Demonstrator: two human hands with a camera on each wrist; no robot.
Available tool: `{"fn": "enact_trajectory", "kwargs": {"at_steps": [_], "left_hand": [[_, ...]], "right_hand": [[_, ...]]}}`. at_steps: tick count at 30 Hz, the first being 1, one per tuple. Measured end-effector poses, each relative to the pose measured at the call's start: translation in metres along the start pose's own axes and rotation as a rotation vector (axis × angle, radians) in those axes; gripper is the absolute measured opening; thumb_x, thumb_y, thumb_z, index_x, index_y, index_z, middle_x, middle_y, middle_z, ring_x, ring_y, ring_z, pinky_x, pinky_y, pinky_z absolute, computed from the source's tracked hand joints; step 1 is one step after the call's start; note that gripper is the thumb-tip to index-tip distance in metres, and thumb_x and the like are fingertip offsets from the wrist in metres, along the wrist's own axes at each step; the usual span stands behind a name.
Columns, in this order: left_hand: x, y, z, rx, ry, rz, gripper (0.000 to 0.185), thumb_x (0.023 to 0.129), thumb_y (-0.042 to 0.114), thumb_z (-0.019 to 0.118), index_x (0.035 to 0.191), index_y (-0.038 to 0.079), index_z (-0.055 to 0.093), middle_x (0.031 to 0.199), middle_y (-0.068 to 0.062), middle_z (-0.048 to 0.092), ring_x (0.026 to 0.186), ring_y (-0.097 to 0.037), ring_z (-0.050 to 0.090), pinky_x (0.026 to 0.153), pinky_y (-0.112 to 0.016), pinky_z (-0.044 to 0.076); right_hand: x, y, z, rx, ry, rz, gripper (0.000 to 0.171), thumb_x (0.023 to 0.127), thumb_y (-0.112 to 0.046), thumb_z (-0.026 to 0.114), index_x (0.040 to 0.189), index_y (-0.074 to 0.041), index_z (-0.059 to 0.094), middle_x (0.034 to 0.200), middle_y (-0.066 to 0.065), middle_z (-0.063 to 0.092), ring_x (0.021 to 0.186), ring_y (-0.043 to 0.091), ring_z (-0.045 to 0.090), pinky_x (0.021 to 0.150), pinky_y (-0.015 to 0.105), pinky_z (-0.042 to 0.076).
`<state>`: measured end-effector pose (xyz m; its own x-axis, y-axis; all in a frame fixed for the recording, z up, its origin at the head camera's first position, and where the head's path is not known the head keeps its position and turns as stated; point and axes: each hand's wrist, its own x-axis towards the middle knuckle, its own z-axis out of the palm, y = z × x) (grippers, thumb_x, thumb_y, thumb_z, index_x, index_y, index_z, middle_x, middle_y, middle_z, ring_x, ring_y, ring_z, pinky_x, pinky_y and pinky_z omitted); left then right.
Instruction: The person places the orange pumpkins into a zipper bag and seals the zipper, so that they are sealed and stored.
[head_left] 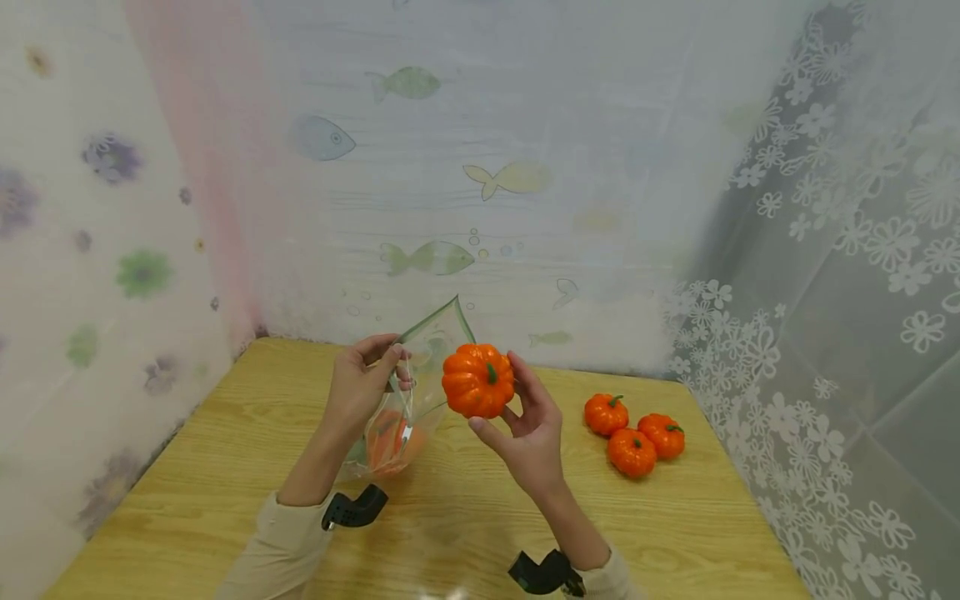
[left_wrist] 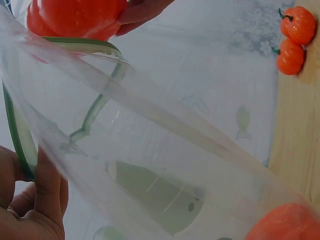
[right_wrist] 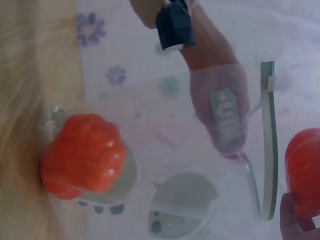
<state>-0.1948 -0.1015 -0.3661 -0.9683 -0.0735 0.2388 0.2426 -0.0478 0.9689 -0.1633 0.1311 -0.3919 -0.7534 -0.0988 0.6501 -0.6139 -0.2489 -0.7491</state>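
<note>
Our left hand (head_left: pixel 364 382) pinched the bag (head_left: pixel 429 367) by its rim (head_left: pixel 427 320), apparently to keep it gaping, while our right hand (head_left: pixel 536 433) gripped a pumpkin (head_left: pixel 472 383) just outside it, and three other pumpkins (head_left: pixel 632 452) lay on the counter (head_left: pixel 705 517) to the bag's right.

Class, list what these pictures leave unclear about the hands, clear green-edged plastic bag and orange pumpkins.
Head view: part of the right hand, behind the held ribbed orange pumpkin.
Left wrist view: bagged orange pumpkin, cut off by bottom edge.
Right wrist view: pumpkin count inside the clear plastic bag, obscured by film.
</note>
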Motion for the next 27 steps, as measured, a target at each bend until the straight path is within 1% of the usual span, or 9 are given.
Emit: {"fn": "enact_trajectory", "kwargs": {"at_steps": [3,8,13,16,19,23,27], "left_hand": [[0.000,-0.001,0.000,-0.008,0.001,0.002,0.028,0.106,0.009,0.055,0.129,-0.005,0.061,0.094,-0.004,0.069,0.060,-0.010,0.066,0.061,-0.023,0.058],[0.001,-0.002,0.001,-0.022,0.001,0.006,0.027,0.106,0.008,0.055,0.128,-0.006,0.061,0.095,-0.007,0.068,0.060,-0.010,0.066,0.062,-0.023,0.059],[0.001,-0.001,0.001,-0.009,-0.003,0.007,0.028,0.106,0.010,0.056,0.128,-0.005,0.061,0.093,-0.002,0.068,0.061,-0.009,0.066,0.062,-0.023,0.059],[0.001,0.000,0.002,-0.010,-0.006,0.007,0.029,0.106,0.010,0.056,0.130,-0.006,0.060,0.093,-0.001,0.068,0.062,-0.009,0.066,0.063,-0.023,0.059],[0.001,0.000,0.002,-0.024,-0.013,0.008,0.029,0.106,0.008,0.055,0.130,-0.007,0.059,0.094,-0.003,0.068,0.062,-0.009,0.065,0.064,-0.024,0.061],[0.002,0.000,0.003,-0.033,-0.012,0.007,0.028,0.105,0.007,0.056,0.129,-0.007,0.059,0.095,-0.007,0.068,0.063,-0.009,0.065,0.064,-0.025,0.061],[0.002,0.001,0.003,-0.031,-0.012,-0.002,0.029,0.105,0.007,0.056,0.130,-0.008,0.059,0.093,-0.003,0.067,0.064,-0.008,0.065,0.065,-0.024,0.062]], "right_hand": [[0.005,-0.004,0.003,-0.012,-0.019,0.041,0.082,0.082,-0.003,0.085,0.152,-0.003,0.044,0.143,0.011,0.053,0.127,0.021,0.055,0.101,0.035,0.055],[0.016,-0.011,0.010,-0.046,-0.029,0.078,0.082,0.080,-0.006,0.087,0.151,-0.005,0.045,0.143,0.016,0.052,0.126,0.022,0.054,0.099,0.034,0.056],[0.027,-0.017,0.015,-0.100,-0.043,0.125,0.083,0.080,-0.009,0.088,0.152,-0.008,0.045,0.145,0.014,0.050,0.126,0.025,0.053,0.099,0.033,0.056],[0.033,-0.017,0.017,-0.127,-0.053,0.143,0.082,0.081,-0.005,0.086,0.151,-0.008,0.045,0.145,0.012,0.050,0.126,0.027,0.052,0.099,0.033,0.056],[0.038,-0.017,0.019,-0.162,-0.055,0.157,0.080,0.081,-0.001,0.084,0.151,-0.008,0.046,0.145,0.010,0.051,0.127,0.027,0.052,0.099,0.032,0.056],[0.043,-0.015,0.020,-0.202,-0.058,0.179,0.079,0.082,-0.001,0.083,0.151,-0.007,0.045,0.144,0.008,0.052,0.128,0.026,0.052,0.099,0.031,0.056],[0.046,-0.011,0.021,-0.230,-0.080,0.211,0.079,0.082,0.000,0.083,0.151,-0.006,0.045,0.146,0.007,0.051,0.129,0.025,0.051,0.100,0.032,0.056]]}}
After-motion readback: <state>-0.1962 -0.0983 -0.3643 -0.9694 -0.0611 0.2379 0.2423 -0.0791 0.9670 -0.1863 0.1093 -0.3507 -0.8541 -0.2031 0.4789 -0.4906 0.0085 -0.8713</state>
